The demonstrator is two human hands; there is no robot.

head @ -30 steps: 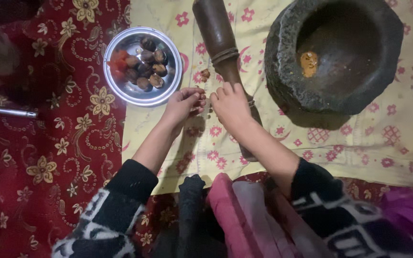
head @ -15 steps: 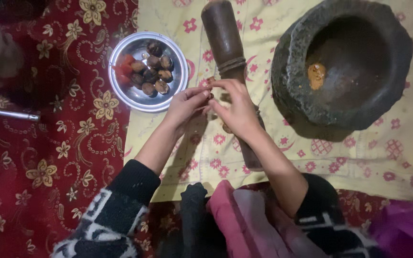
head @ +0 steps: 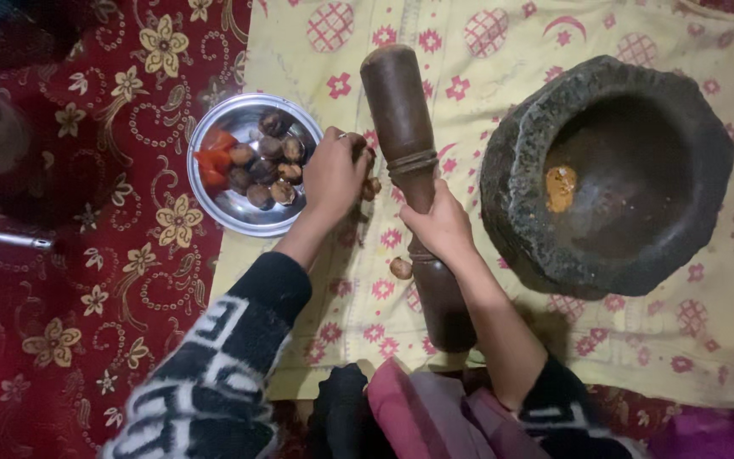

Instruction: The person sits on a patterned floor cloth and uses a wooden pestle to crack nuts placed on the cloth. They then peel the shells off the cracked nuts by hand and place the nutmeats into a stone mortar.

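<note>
Gripping smooth wooden pestle [head: 408,161], rough stone mortar [head: 609,174]

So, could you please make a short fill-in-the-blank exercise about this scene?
1. The right hand rests on the wooden ____.
2. The left hand is at the rim of the steel ____ of nuts.
3. The stone mortar holds a little ____-coloured paste.

Missing words: pestle; bowl; orange

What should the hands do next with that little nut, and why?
Probably the left hand should set its small brown nut down on the yellow cloth, beside the pestle. The right hand already lies on the wooden pestle, another nut lies loose on the cloth, and the stone mortar stands open nearby.
</note>
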